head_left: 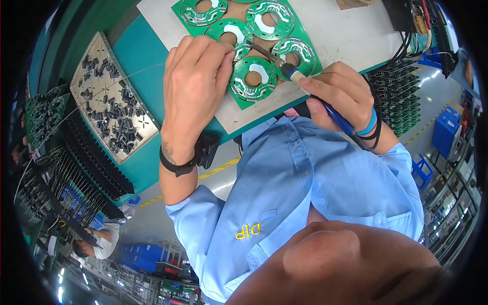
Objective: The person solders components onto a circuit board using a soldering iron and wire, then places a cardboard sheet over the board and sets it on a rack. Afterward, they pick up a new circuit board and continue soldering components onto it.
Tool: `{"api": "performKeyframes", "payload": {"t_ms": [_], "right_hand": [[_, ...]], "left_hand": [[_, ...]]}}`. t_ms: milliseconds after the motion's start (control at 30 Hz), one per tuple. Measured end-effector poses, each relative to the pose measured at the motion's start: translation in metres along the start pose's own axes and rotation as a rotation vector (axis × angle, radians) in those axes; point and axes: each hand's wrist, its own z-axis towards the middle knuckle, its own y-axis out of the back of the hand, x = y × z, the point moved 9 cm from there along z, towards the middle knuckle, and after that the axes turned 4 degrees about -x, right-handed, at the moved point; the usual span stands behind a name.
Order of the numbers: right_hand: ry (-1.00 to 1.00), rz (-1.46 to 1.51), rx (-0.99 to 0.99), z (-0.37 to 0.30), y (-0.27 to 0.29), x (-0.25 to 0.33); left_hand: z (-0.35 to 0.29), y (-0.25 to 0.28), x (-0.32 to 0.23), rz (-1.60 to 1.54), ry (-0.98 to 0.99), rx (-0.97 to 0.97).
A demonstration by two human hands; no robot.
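A green panel of round circuit boards, each with a hole in its middle, lies on a pale mat. My left hand is closed in a pinch over the panel's left side. A thin solder wire runs into it from the left; its end is hidden by the fingers. In my right hand is a soldering iron with a blue handle, gripped like a pen. Its metal tip points left, over the boards near my left fingertips. Whether the tip touches a board I cannot tell.
Left of the panel, a metal tray holds many loose black cylindrical components. Black racks of upright boards stand at the left, and stacked green boards at the right. Cables hang at the back right. Behind, a person sits.
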Motion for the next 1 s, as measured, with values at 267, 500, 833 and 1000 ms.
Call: {"api": "performKeyframes", "payload": {"t_ms": [267,500,833,1000], "right_hand": [[-0.01,-0.006,-0.003,-0.003,-0.001,-0.001],[-0.031,0.039,-0.026,0.0,0.002,-0.006],[-0.153,0.181,0.017,0.008,0.012,-0.029],[-0.262,0.264,0.025,0.006,0.013,-0.043]], "left_hand": [[0.0,0.0,-0.001,0.007,-0.011,-0.005],[0.0,0.001,0.0,0.019,0.0,-0.019],[0.0,-0.003,0.0,0.003,-0.022,-0.029],[0.002,-0.004,-0.001,-0.001,-0.019,-0.031]]}}
